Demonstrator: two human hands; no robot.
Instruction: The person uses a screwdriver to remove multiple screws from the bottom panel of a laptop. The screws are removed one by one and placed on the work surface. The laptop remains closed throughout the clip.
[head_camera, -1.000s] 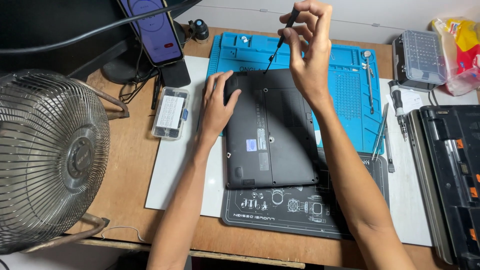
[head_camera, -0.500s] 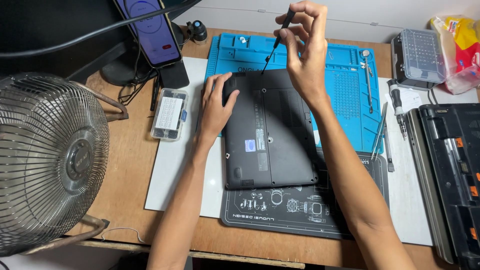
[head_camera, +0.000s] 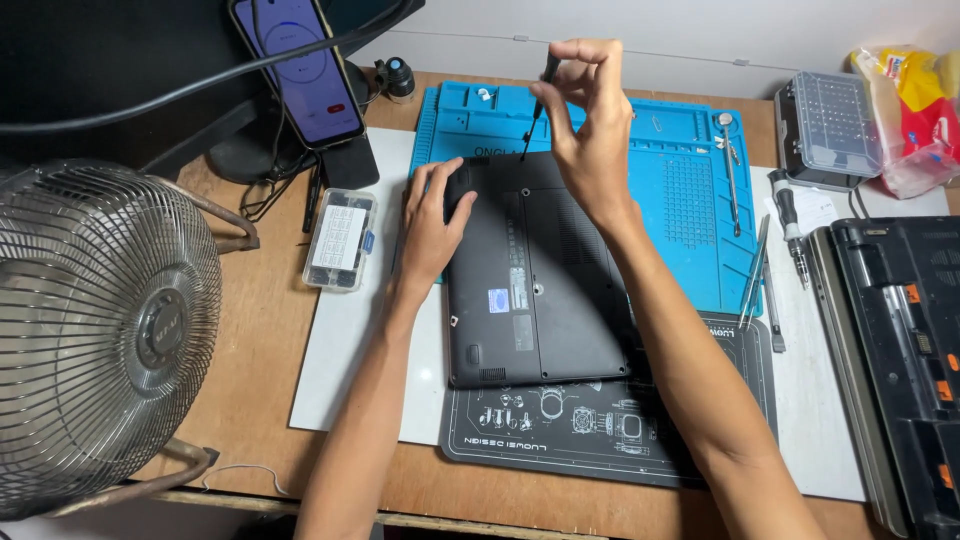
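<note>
Right hand (head_camera: 592, 130) pinches a precision screwdriver (head_camera: 537, 105), tip on the upturned laptop (head_camera: 535, 275) rear-edge screw; left hand (head_camera: 432, 220), grip unclenched, steadies the corner; steady vertical turning looks needed next.

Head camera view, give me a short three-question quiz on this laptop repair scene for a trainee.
1. True or false: the right hand holds a screwdriver with its tip at the far edge of the upturned black laptop.
2. What does the left hand rest on?
A. the wire fan
B. the laptop's far left corner
C. the phone
3. Fill in: the laptop lies partly on a blue ____.

Key: 1 true; 2 B; 3 repair mat.
</note>
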